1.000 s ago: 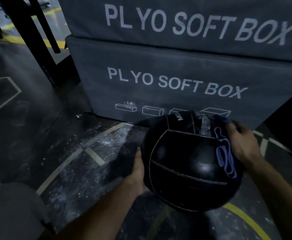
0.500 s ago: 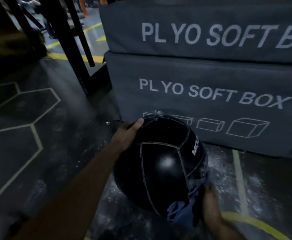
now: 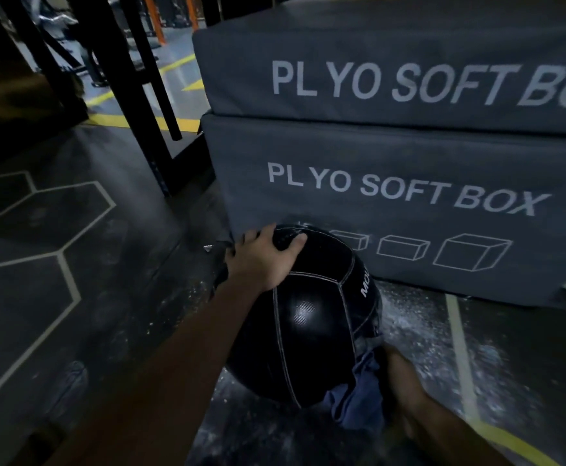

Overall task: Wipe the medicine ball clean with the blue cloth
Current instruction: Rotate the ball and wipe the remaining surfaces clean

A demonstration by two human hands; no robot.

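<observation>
Two hands on one black ball (image 3: 308,317), which sits on the dark floor (image 3: 90,297) just in front of the lower box (image 3: 392,203). Left hand (image 3: 263,258) lies over the ball's upper left, fingers (image 3: 296,243) spread and curved against the leather, thumb toward the box. Right hand (image 3: 404,381) is at the ball's lower right, pressing the blue cloth (image 3: 355,396) against it; hand is dim and blurred, fingers look wrapped in the bunched cloth. Cloth hangs below the ball's lower right edge. Second box (image 3: 392,72) is stacked on the lower one, both printed "PLYO SOFT BOX". White dust speckles the floor right of the ball. Black rack legs (image 3: 133,95) stand left of the boxes.
</observation>
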